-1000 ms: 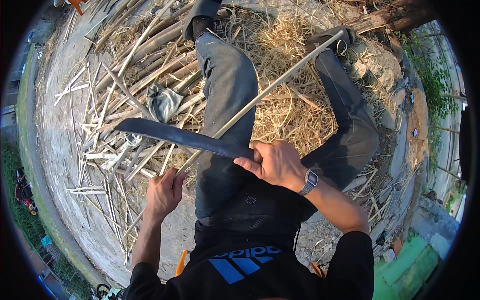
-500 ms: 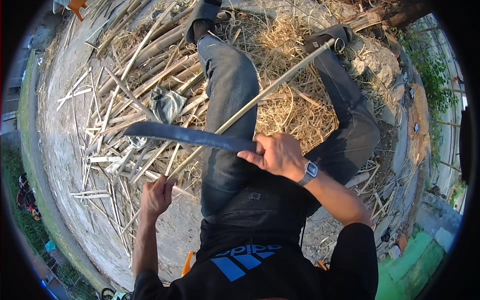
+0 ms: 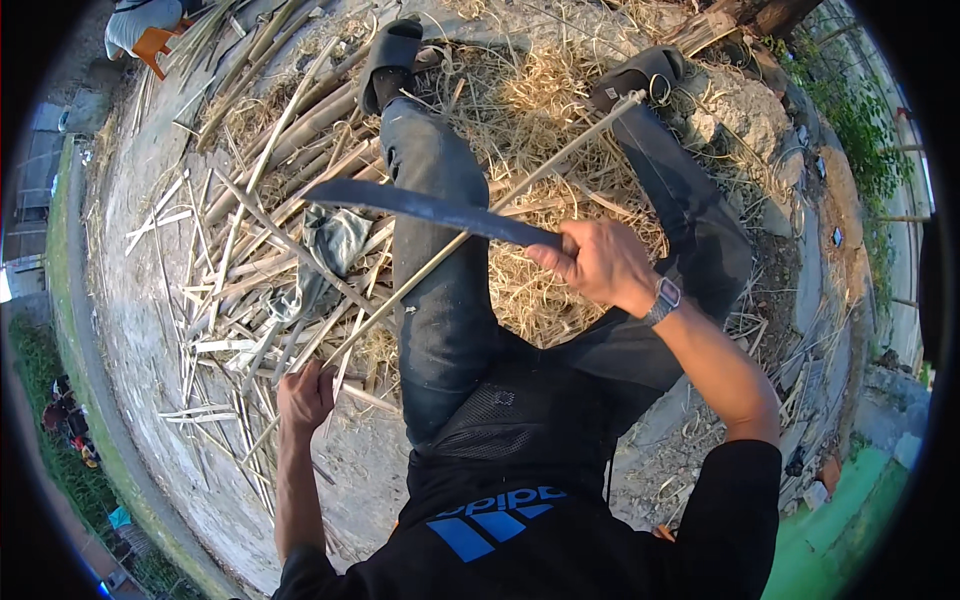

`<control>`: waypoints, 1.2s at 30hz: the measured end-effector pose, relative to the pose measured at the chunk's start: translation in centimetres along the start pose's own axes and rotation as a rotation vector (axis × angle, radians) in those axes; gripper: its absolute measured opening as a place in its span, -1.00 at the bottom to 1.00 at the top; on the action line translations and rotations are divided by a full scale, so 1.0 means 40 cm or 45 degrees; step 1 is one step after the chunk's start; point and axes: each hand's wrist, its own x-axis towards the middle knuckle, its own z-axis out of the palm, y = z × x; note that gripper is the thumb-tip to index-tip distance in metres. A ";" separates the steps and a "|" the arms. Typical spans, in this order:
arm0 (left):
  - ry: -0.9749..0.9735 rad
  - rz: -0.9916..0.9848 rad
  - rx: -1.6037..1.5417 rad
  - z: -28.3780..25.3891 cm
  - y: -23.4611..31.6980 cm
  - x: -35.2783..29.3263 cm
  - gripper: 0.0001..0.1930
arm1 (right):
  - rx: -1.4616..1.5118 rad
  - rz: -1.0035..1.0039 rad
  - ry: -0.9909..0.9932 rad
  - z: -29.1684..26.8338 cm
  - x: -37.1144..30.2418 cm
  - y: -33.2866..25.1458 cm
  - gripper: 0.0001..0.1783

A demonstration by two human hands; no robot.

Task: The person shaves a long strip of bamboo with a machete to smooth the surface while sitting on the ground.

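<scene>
My right hand (image 3: 603, 266) is closed around the handle of a machete (image 3: 425, 207). The long dark blade points left across my left thigh and crosses over a slender bamboo strip (image 3: 418, 284); whether blade and strip touch, I cannot tell. My left hand (image 3: 306, 397) is closed on the near part of that strip. From there the strip slants up to the right over my left leg, its far end beside my right foot. Behind the blade, a grey-green cloth (image 3: 336, 243) lies on split bamboo.
A heap of bamboo poles and splints (image 3: 290, 150) spreads left of my legs. Pale shavings (image 3: 545, 290) cover the ground between them. A rock (image 3: 745, 125) lies at the far right. At the far left, a person sits on an orange chair (image 3: 155, 45).
The machete and my right hand have moved away from me and to the right along the strip. My left hand keeps its hold on the strip. The view has shifted slightly.
</scene>
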 end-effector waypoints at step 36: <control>0.007 -0.209 -0.077 -0.098 0.017 0.139 -0.73 | 0.809 0.694 0.448 0.000 0.002 0.088 -0.56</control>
